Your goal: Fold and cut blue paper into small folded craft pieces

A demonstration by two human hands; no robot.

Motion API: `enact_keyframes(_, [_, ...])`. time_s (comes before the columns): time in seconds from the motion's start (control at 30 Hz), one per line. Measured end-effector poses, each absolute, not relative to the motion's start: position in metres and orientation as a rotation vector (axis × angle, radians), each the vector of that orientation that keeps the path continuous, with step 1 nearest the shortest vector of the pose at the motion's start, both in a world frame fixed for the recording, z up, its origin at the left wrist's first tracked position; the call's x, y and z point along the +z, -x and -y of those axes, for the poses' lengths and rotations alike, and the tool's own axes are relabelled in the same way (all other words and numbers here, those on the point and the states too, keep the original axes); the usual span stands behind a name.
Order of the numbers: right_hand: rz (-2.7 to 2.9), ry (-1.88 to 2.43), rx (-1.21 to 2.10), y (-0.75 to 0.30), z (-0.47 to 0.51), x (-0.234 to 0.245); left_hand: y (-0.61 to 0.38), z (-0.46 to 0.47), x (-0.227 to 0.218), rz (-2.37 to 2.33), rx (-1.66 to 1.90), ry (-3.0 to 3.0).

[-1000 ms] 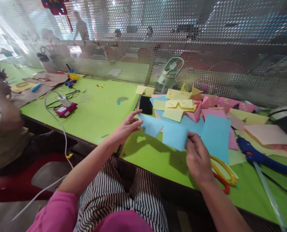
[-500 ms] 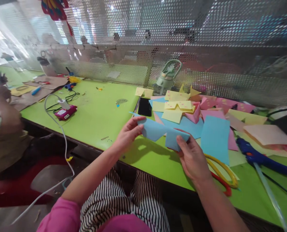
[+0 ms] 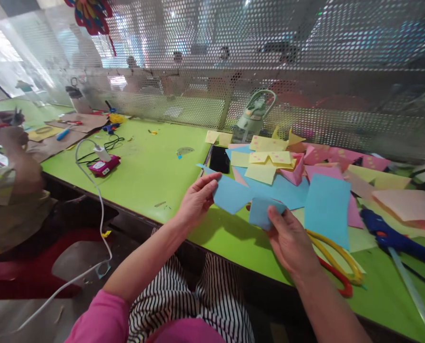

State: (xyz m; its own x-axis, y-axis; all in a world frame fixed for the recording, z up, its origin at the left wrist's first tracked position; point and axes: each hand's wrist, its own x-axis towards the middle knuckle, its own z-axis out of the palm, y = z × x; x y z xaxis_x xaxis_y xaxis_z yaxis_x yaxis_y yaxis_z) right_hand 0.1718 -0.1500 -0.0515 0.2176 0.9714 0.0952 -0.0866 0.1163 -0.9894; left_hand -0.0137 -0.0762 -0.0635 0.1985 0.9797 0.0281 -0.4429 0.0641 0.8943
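A folded light blue paper (image 3: 241,197) is held between both hands just above the green table (image 3: 151,166). My left hand (image 3: 197,202) pinches its left end with fingers closed on the edge. Its lower right corner is gripped by my right hand (image 3: 290,240), thumb on top. Behind the paper lies a heap of yellow, pink and blue sheets (image 3: 284,164), with a larger blue sheet (image 3: 327,209) to the right.
Yellow and red scissors (image 3: 337,267) lie by my right wrist, a blue glue gun (image 3: 394,236) further right. A black phone (image 3: 219,159), a pale green bottle (image 3: 255,114), a pink device with white cable (image 3: 103,166). A perforated screen (image 3: 305,71) backs the table. Another person's arm (image 3: 15,157) at left.
The blue paper has been folded smaller and drawn nearer to me. My right hand shifted left and lower along it; my left hand kept its pinch on the left end.
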Motion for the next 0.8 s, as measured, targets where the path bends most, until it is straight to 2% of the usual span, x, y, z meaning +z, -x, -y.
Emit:
enact_keyframes(0.67, [1.017, 1.218, 0.987, -0.18, 0.145, -0.061, 0.014, 0.075, -0.078, -0.87, 1.169, -1.022])
enact_keyframes(0.8, [1.031, 1.244, 0.96, -0.183, 0.145, -0.06, 0.028, 0.084, -0.065, -0.964, 1.228, -1.3])
